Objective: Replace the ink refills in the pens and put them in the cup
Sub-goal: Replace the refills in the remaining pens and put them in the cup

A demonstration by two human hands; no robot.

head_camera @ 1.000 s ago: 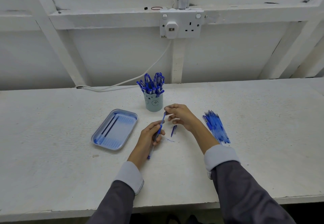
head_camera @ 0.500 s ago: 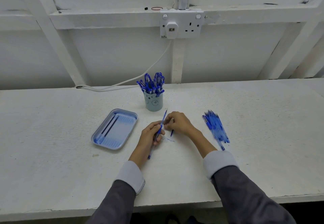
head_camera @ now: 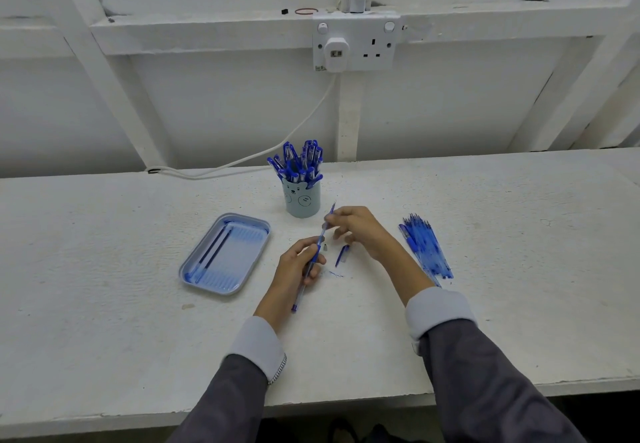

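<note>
Pen (head_camera: 320, 237) in left hand (head_camera: 295, 268) (tilted)

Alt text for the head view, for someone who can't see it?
The left hand grips a pen while the right hand pinches its upper end. Behind stands a cup of pens; tray at left, loose refills at right.

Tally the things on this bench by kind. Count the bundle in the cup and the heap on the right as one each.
Cup: 1
Bundle of pens in it: 1
Tray: 1
Refills in the tray: 2
Heap of refills: 1
Pen, held by left hand and right hand: 1
Pen cap: 1
Small grey part: 1
Cable: 1
Total: 10
</note>
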